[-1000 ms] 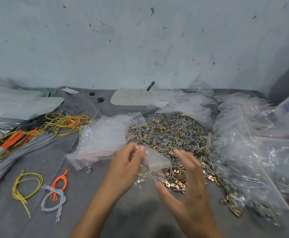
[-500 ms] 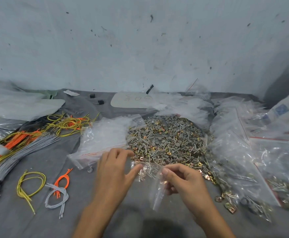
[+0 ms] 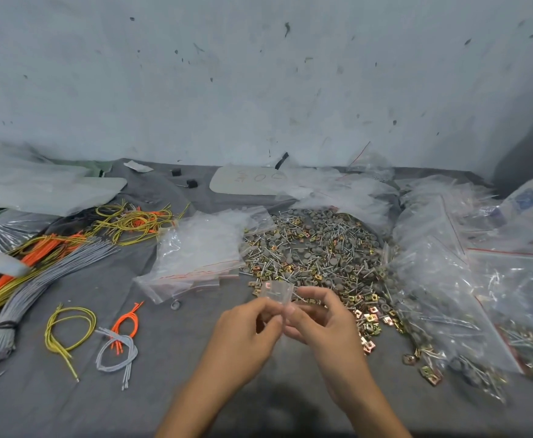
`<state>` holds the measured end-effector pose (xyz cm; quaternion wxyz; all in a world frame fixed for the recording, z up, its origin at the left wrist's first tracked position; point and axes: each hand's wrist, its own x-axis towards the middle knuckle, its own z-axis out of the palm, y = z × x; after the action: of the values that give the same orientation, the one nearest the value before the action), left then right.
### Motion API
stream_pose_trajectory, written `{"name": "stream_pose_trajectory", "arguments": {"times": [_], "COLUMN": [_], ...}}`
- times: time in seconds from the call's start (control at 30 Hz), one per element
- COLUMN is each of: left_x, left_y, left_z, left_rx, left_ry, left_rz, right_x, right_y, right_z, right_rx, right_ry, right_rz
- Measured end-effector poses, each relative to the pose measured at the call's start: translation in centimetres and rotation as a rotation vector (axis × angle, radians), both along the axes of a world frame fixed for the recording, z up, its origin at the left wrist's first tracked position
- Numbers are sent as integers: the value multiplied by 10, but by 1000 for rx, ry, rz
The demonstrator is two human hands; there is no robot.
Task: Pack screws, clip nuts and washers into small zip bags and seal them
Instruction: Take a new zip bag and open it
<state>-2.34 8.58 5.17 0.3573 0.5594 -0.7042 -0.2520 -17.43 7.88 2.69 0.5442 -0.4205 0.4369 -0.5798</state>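
Note:
A small clear zip bag [image 3: 276, 291] is held upright between both hands at the centre of the grey cloth. My left hand [image 3: 246, 330] pinches its left side and my right hand [image 3: 320, 320] pinches its right side. Right behind the hands lies a wide heap of screws, brass clip nuts and grey washers [image 3: 319, 251]. A stack of empty zip bags [image 3: 200, 248] with red seal lines lies left of the heap. What the small bag holds is hidden by my fingers.
Filled zip bags [image 3: 448, 273] are piled at the right. Bundles of grey, orange and yellow wires [image 3: 40, 267] lie at the left, with loose wire loops [image 3: 69, 327] nearer me. A pale plastic plate [image 3: 246, 183] sits by the wall.
Both hands drew together and lifted the small bag off the cloth. It now stands upright between the fingertips; earlier it hung loose from the right hand near the heap's edge.

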Motion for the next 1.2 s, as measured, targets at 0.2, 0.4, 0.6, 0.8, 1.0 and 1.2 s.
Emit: {"name": "stream_pose_trajectory", "arguments": {"times": [0.2, 0.4, 0.6, 0.8, 1.0, 1.2], "left_x": [-3, -1, 2, 4, 9, 13], "left_y": [5, 4, 14, 18, 16, 18], "left_z": [-4, -9, -10, -10, -17, -25], "left_rx": [21, -62, -115, -249, -268, -470], "left_ry": [-48, -163, -201, -258, -200, -189], "left_rz": [38, 145, 86, 87, 39, 88], "right_x": [8, 1, -2, 2, 19, 31], "right_y": [6, 9, 18, 23, 19, 15], "right_z": [-1, -10, -10, -22, -22, -18], "right_rx": [-24, -175, -530, -482, -300, -320], "right_ry": [51, 257, 651, 1087, 803, 689], "right_rz": [-17, -90, 8, 96, 208, 284]}}
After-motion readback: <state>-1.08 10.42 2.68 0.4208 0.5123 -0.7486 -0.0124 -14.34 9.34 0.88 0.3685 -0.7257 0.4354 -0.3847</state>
